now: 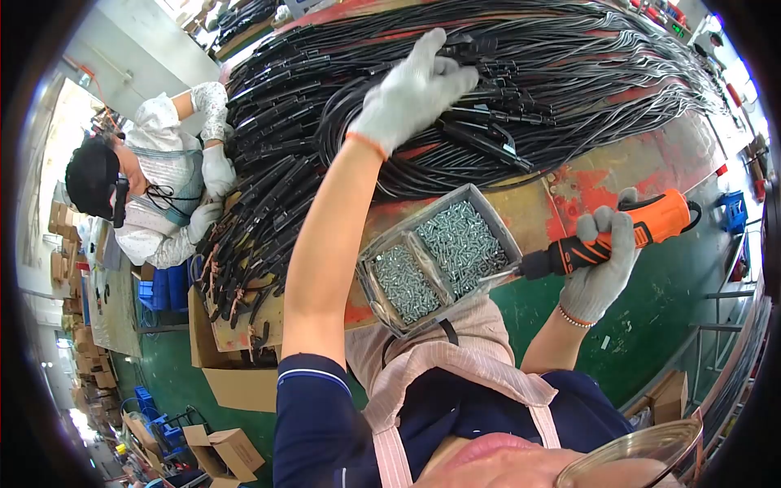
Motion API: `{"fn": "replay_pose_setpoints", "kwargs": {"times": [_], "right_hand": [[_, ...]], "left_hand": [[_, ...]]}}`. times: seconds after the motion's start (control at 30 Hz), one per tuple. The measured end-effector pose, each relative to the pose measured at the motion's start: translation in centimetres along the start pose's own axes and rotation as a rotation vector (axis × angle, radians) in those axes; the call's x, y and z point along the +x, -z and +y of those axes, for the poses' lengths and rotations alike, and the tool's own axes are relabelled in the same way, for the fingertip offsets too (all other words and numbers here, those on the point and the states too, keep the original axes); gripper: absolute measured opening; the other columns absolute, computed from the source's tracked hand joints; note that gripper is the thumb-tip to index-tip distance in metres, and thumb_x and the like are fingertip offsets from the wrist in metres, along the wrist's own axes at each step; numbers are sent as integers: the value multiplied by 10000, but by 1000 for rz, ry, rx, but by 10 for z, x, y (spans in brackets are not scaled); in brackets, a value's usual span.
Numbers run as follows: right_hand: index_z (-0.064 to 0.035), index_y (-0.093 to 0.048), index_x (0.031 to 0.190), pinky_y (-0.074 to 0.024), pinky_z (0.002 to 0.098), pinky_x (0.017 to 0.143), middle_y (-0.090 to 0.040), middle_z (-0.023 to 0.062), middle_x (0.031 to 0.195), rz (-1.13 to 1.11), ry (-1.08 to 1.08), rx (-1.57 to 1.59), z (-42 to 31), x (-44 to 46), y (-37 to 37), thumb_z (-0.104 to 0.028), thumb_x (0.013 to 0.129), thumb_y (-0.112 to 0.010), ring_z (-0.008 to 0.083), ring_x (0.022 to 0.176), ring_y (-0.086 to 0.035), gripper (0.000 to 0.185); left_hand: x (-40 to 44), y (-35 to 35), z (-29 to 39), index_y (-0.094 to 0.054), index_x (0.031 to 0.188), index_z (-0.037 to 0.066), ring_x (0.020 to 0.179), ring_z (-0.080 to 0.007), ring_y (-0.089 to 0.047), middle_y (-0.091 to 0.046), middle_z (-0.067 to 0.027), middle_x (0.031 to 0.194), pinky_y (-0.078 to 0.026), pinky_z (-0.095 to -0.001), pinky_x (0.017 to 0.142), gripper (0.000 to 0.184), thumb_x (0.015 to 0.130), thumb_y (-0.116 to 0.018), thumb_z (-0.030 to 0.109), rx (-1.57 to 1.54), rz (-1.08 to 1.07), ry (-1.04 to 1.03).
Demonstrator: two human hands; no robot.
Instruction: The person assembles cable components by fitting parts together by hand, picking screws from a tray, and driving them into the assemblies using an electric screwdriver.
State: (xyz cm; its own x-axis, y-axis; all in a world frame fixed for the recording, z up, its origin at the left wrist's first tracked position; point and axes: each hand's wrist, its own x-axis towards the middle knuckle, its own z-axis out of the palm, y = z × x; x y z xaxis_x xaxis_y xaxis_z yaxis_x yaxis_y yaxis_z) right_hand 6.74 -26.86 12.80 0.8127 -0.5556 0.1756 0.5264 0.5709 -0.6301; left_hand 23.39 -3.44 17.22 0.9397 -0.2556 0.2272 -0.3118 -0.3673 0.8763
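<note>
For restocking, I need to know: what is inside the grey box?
The grey box holds small silvery screws, heaped on both sides of a divider. The heaps hide its bottom.

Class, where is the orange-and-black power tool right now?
In the head view, the power tool is toward the right, gripped in the gloved right hand, just right of the grey screw box.

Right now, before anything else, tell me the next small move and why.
I'd probably lower the white-gloved left hand and close it on the long black cable connector nearby: its fingers look spread and seemingly unloaded, while the grey-gloved right hand already grips the orange-and-black power screwdriver, nose beside the grey tray of silver screws.
</note>
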Motion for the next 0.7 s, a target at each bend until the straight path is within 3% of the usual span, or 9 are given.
{"fn": "replay_pose_setpoints", "kwargs": {"times": [0.03, 0.17, 0.23, 0.3, 0.43, 0.5, 0.57, 0.6, 0.7], "right_hand": [[20, -427, 1333, -410, 295, 546, -522, 58, 843, 10, -14, 19, 2, -1, 1, 19, 959, -568, 113, 643, -406, 400], [-54, -371, 1411, -513, 315, 592, -590, 129, 932, 27, -115, -115, 11, -8, -18, -58, 971, -567, 165, 688, -552, 482], [-90, -113, 1540, -544, 360, 600, -603, 148, 909, -78, -222, -296, 27, -12, -20, -26, 917, -570, 204, 625, -611, 775], [-109, -32, 1561, -538, 346, 593, -600, 144, 914, -331, -361, -508, 53, -9, -25, -53, 898, -623, 198, 617, -621, 890], [-51, -267, 1533, -546, 316, 705, -566, 163, 1181, -663, -460, -930, 133, -18, -7, -193, 914, -687, 189, 811, -647, 761], [-36, -397, 1484, -529, 374, 886, -553, 197, 1298, -940, 200, -1229, 171, -15, 17, -266, 920, -705, 263, 1059, -622, 683], [-28, -461, 1445, -456, 435, 1025, -525, 212, 1387, -994, 494, -1402, 162, -22, 0, -287, 899, -731, 335, 1223, -546, 662], [-36, -462, 1443, -436, 452, 1048, -538, 199, 1384, -922, 399, -1426, 161, -28, -5, -274, 869, -759, 367, 1215, -555, 689], [-56, -560, 1361, -452, 439, 1029, -610, 155, 1306, -1153, 807, -1316, 157, -47, -38, -211, 832, -774, 345, 1190, -580, 591]], "left_hand": [[-9, -1, -10, -345, 1498, -20, 1097, -204, -636, -643, -183, 1224, -526, -317, 935, 753, 909, -739, 236, 90, 58, -50], [-84, 9, -54, -509, 1404, 4, 1112, -220, -635, -631, -176, 1278, -502, -347, 993, 583, 894, -736, 174, 411, 302, -178], [-129, 15, -86, -539, 1379, 9, 1113, -217, -638, -644, -166, 1254, -504, -369, 990, 553, 879, -741, 129, 319, 425, -58], [-169, 17, -86, -584, 1308, -2, 1073, -216, -659, -665, -164, 1207, -525, -372, 946, 483, 861, -748, 79, 362, 539, -43], [-251, 23, -92, -626, 1221, -1, 991, -284, -686, -699, -166, 1094, -537, -354, 884, 416, 824, -749, 23, 491, 661, -63], [-297, 30, -94, -637, 1188, 2, 980, -302, -687, -708, -159, 1062, -538, -362, 866, 394, 813, -756, 23, 547, 695, 11], [-348, 36, -93, -659, 1131, 36, 937, -319, -680, -710, -142, 1019, -540, -397, 817, 318, 826, -741, 72, 602, 752, 276], [-376, 43, -91, -659, 1113, 58, 903, -338, -677, -709, -138, 1016, -542, -422, 780, 293, 833, -733, 104, 613, 752, 403], [-451, 62, -113, -660, 1064, 114, 813, -353, -670, -696, -139, 945, -537, -464, 684, 208, 867, -688, 173, 883, 724, 572]]}}
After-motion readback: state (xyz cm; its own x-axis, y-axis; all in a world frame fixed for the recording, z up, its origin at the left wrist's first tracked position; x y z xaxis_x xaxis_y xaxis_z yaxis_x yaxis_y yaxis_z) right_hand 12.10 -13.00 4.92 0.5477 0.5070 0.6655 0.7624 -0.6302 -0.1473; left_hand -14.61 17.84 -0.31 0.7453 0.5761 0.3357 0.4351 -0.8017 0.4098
